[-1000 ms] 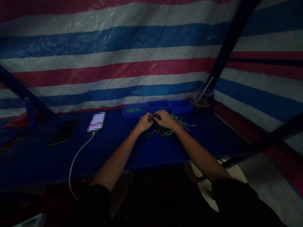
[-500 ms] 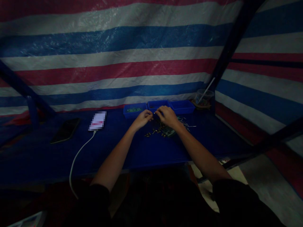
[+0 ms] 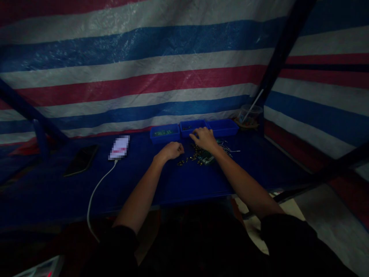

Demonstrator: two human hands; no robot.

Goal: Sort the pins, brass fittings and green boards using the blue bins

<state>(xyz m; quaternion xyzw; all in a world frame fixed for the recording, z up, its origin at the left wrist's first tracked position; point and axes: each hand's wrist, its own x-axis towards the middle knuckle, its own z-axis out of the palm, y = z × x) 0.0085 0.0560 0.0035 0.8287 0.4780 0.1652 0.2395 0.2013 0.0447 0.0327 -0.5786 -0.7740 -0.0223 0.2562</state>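
My left hand (image 3: 173, 150) rests low over the blue table with its fingers curled together. Whatever those fingers hold, if anything, is too small to make out. Just in front of the middle blue tray (image 3: 184, 134), my right hand (image 3: 204, 139) hovers with fingers bent and thumb apart, and nothing visible between them. Under and beside it lies a heap of small brass-coloured metal parts (image 3: 196, 154), mixed with greenish pieces and thin silvery pins (image 3: 226, 148). A few loose brass-coloured parts (image 3: 181, 163) lie closer to my left hand. Small dark pieces sit in the middle tray.
A left blue tray (image 3: 165, 139) holds greenish pieces; a right blue tray (image 3: 227, 131) adjoins the middle one. Behind it stands a clear plastic cup (image 3: 251, 111) with a white stick. A lit phone (image 3: 119, 147) on a white cable (image 3: 93, 192) and a dark phone (image 3: 81, 159) lie left.
My hands have moved apart. The left one has come down toward the table, and the right one has shifted slightly right and loosened its pinch on a tiny shiny part.
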